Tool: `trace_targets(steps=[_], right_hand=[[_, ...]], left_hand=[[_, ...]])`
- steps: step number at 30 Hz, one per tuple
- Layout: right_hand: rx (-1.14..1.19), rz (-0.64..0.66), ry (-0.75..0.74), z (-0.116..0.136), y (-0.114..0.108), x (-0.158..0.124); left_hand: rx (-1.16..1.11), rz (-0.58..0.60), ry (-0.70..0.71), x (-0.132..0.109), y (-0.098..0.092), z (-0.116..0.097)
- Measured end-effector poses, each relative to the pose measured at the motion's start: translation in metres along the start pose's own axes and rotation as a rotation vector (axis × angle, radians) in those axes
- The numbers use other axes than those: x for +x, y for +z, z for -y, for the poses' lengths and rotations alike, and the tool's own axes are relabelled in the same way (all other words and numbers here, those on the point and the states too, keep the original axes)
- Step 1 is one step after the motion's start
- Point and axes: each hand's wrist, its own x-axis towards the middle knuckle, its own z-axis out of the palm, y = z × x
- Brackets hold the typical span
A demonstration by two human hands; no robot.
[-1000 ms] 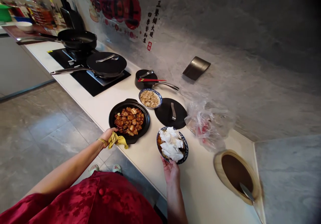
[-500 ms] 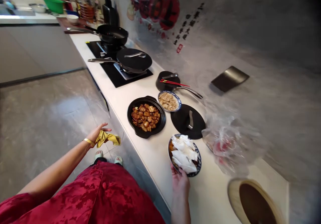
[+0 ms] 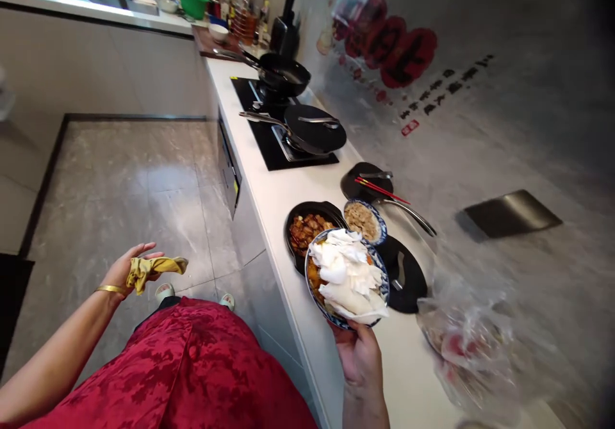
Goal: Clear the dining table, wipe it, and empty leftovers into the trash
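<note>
Two hands work well apart, neither touching the other. The right hand (image 3: 358, 358) cups the underside of a round blue-and-white patterned plate (image 3: 318, 294), which is lifted off the counter and tilted, its near edge resting in the fingers. Soft, crumpled white sheets (image 3: 343, 269) are heaped on the plate over orange-brown food (image 3: 314, 275). The plate is held above the near part of a white stone countertop (image 3: 269, 224). In this view it overlaps a black two-handled casserole (image 3: 292, 237) filled with glazed brown cubes (image 3: 307, 234); whether the two touch cannot be told. The step in hand is holding this loaded plate up over the counter.

The left hand (image 3: 132, 269), with a gold bangle (image 3: 110, 289) at its wrist, is held out over the grey tile floor (image 3: 144, 192) to the left of the counter. A crumpled yellow cloth (image 3: 151, 269) lies across it, the fingers spread rather than clamped.

Farther right, a small blue-and-white bowl (image 3: 379, 221) holds pale shredded food, beside a flat round black lid (image 3: 408, 288) with a steel handle. A clear plastic bag (image 3: 471, 346) lies at the right. Farther along stand a small black saucepan (image 3: 362, 182) with red chopsticks (image 3: 382, 190) across it, a lidded black pan (image 3: 314, 128) on a black glass hob (image 3: 269, 105), and a black frying pan (image 3: 283, 73) at the far end.
</note>
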Motion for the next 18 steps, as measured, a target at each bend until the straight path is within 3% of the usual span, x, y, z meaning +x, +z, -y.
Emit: trace_targets(steps=[3,5,7,11,14,16,18], right_hand=[[-0.055,0.148,0.074,-0.015,0.075,0.003],[-0.094,0.235,0.111,-0.032,0.131,0.002],[-0.139,0.307,0.136,-0.053,0.188,-0.001],[-0.192,0.418,0.192,-0.101,0.304,-0.018],[-0.190,0.454,0.252,-0.136,0.383,-0.035],[-0.182,0.448,0.307,-0.156,0.428,-0.043],[-0.177,0.428,0.362,-0.171,0.466,-0.046]], left_hand=[[-0.101,-0.043,0.008,0.000,-0.026,-0.019],[-0.190,-0.070,0.009,0.005,-0.053,-0.035],[-0.304,-0.091,-0.006,0.014,-0.091,-0.052],[-0.605,-0.157,-0.056,0.039,-0.187,-0.088],[-0.821,-0.221,0.038,0.053,-0.252,-0.120],[-0.918,-0.194,0.116,0.060,-0.283,-0.145],[-0.955,-0.147,0.137,0.068,-0.301,-0.171]])
